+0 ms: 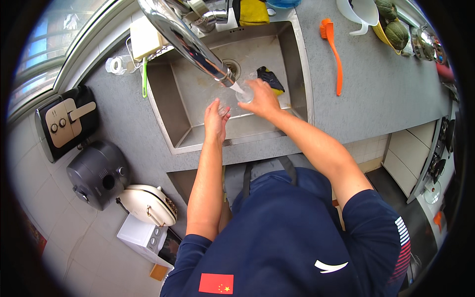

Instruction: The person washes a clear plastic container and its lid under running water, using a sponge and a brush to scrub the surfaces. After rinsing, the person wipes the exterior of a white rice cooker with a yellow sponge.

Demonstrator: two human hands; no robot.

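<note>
Over the stainless steel sink [293, 67], my right hand [262, 99] grips a clear drinking glass [244, 97] near its rim. Water [237, 88] runs from the chrome faucet [200, 52] into the glass. To its left, my left hand [215, 120] has its fingers curled about a small clear object [223, 110], whose exact kind is hard to make out. A black and yellow cloth or glove [271, 80] lies on the sink floor just beyond my right hand. The drain [232, 67] is partly covered by the faucet.
An orange brush [336, 55] lies on the grey counter [374, 81] right of the sink. Left stand a wire rack with a sponge [144, 37], a green-handled tool [144, 80], an air fryer [66, 120] and a dark cooker [100, 174]. A yellow cloth [254, 13] sits behind.
</note>
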